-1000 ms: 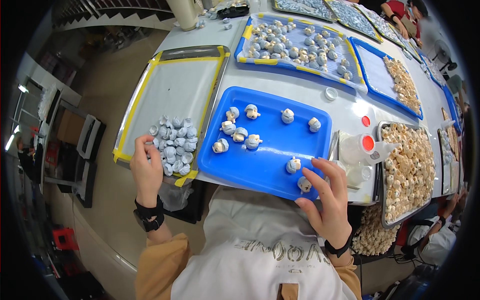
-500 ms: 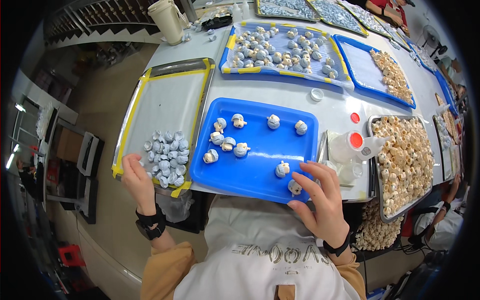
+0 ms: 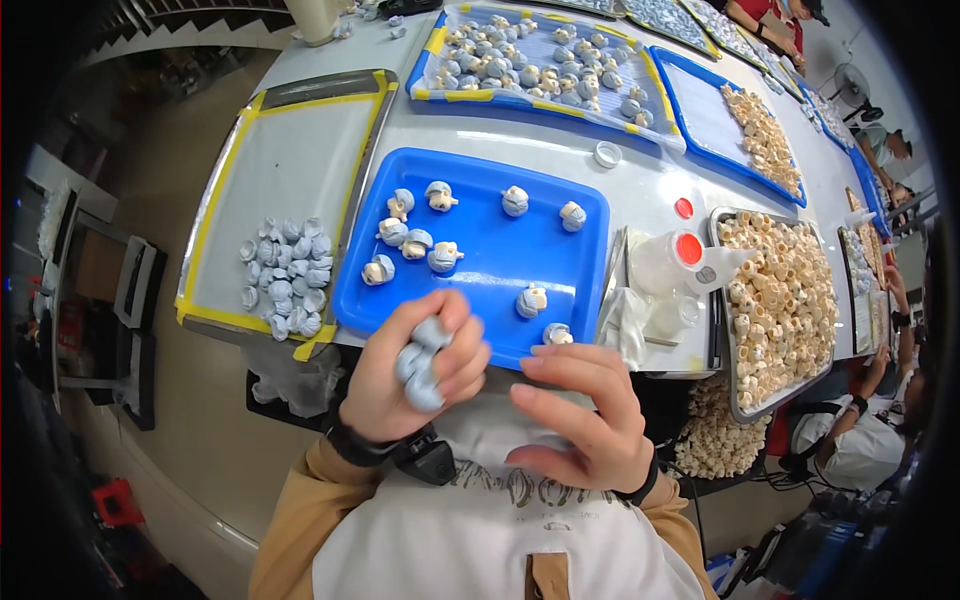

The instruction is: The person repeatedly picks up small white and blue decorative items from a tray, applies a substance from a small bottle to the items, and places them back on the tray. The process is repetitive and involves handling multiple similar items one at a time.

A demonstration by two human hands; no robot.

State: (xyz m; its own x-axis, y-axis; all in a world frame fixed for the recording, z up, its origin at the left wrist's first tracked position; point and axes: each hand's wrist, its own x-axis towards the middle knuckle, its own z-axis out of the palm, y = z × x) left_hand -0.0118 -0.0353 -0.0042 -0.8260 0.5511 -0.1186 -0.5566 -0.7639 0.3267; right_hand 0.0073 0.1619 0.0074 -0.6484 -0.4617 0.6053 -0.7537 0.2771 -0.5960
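My left hand (image 3: 405, 380) is raised near my chest, closed on a few small pale blue caps (image 3: 420, 365). My right hand (image 3: 575, 410) hovers beside it, fingers spread, holding nothing, just below the near edge of the blue tray (image 3: 480, 300). On that tray lie several small cream pieces fitted with blue caps (image 3: 430, 245). A pile of loose blue caps (image 3: 285, 275) sits on the yellow-taped metal tray (image 3: 290, 160) to the left.
A metal tray of cream pieces (image 3: 780, 300) stands at the right, with two white squeeze bottles with red caps (image 3: 670, 260) beside it. Further trays of capped and cream pieces (image 3: 540, 60) fill the back. Other people sit at the far right.
My left hand left the cap pile and came up in front of my chest holding a few blue caps. My right hand drew back off the blue tray's edge toward it.
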